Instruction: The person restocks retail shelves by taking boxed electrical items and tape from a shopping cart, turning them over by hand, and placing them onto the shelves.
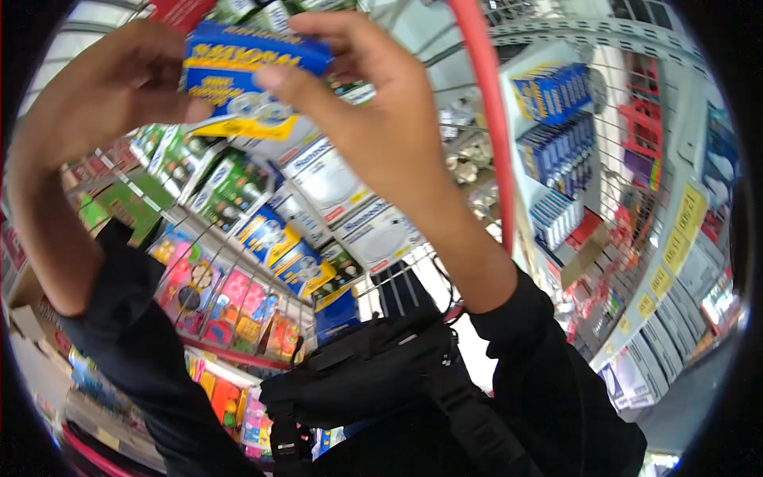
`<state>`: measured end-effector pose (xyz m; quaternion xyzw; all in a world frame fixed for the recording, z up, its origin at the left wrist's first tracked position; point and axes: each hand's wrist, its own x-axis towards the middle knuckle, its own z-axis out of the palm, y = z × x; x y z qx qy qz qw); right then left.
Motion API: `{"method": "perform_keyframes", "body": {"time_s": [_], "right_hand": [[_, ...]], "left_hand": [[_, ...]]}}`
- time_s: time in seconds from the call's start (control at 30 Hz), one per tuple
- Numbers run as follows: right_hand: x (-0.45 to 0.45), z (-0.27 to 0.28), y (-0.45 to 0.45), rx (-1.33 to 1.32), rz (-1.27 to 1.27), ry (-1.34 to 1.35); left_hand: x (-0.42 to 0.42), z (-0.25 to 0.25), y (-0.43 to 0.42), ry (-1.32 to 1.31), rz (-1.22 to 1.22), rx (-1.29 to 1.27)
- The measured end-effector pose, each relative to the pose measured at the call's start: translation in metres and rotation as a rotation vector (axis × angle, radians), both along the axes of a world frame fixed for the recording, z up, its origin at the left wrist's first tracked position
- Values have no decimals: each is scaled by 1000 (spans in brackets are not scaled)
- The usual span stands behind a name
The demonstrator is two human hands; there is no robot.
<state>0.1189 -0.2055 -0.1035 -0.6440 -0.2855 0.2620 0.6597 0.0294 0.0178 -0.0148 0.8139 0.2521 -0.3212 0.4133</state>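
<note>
A blue and yellow box marked "National" (246,75) is held up at the upper left, between both hands. My left hand (119,87) grips its left end, fingers curled round the edge. From the right, my right hand (366,95) pinches the box, its thumb lying across the front face and its fingers at the top right edge. Below the box, a wire cart holds white boxes (330,179), green boxes (230,187) and more blue and yellow boxes (278,246).
A red cart rail (493,119) runs down right of my right hand. Further right, a shelf carries blue boxes (552,91) and yellow price labels (675,246). Colourful toy packs (214,286) lie at the lower left. A black bag (366,374) hangs at my front.
</note>
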Motion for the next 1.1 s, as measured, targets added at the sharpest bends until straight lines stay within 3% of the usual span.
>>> {"method": "perform_keyframes", "body": {"time_s": [0.07,0.2,0.33,0.4,0.43,0.5,0.57,0.67,0.77,0.9,1.1], "right_hand": [[3,13,-6,-29,27,-69],[25,52,-30,26,15,-482],[57,84,-82,41,-21,-724],[63,79,-116,-3,-251,-646],[67,70,-128,73,-389,-499],[81,59,-147,-24,-634,-327],[108,19,-180,-157,-701,-339],[128,-36,-222,-596,-654,-656],[118,-55,-228,-969,-600,-937],[117,-87,-232,-774,-620,-768],[127,-97,-228,-866,-627,-780]], "left_hand": [[0,9,-5,42,-34,182],[-9,-4,19,-99,76,102],[-7,1,24,6,-9,278],[-9,1,20,-67,-24,328],[-6,2,18,-55,-14,322],[-1,8,10,-19,13,317],[-5,5,9,-44,24,329],[0,10,7,-16,15,365],[-3,4,0,-45,91,394],[4,2,4,54,37,370],[3,7,-4,17,39,416]]}}
